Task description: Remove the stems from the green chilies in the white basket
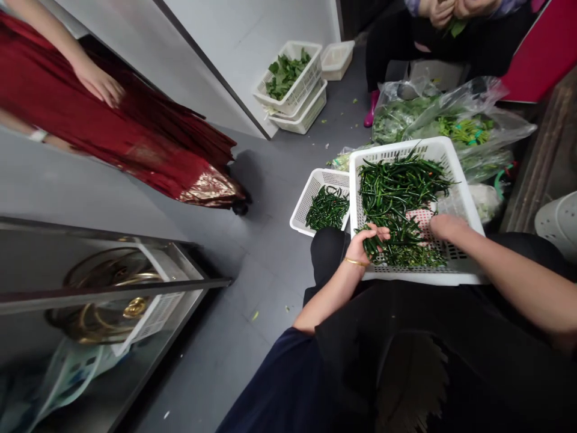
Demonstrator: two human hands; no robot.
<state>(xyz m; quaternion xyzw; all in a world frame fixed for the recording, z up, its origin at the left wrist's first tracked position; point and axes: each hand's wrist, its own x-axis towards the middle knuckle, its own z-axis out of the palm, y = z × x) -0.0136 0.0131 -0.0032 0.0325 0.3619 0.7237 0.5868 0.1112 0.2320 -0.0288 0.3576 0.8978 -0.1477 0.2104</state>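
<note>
A white plastic basket (pixel 471 204) rests across my lap, with long green chili peppers (pixel 401 186) heaped in its far half and more lying nearer to me. At its near left side my left hand (pixel 370 242) is closed around a few green chili peppers. My right hand (pixel 447 228) is inside the basket, right of the peppers, by a bare patch where a red-and-white surface shows. Its fingers are smeared and mostly hidden. On the floor to the left stands a smaller white basket (pixel 300 210) with green chili peppers in it.
Stacked white baskets with leafy greens (pixel 288 75) stand against the wall. Ahead, clear plastic bags of greens (pixel 433 117) lie before a seated person (pixel 451 30) holding leaves. A person in a red skirt (pixel 148 144) stands left. A metal shelf (pixel 189 282) holds lids and baskets.
</note>
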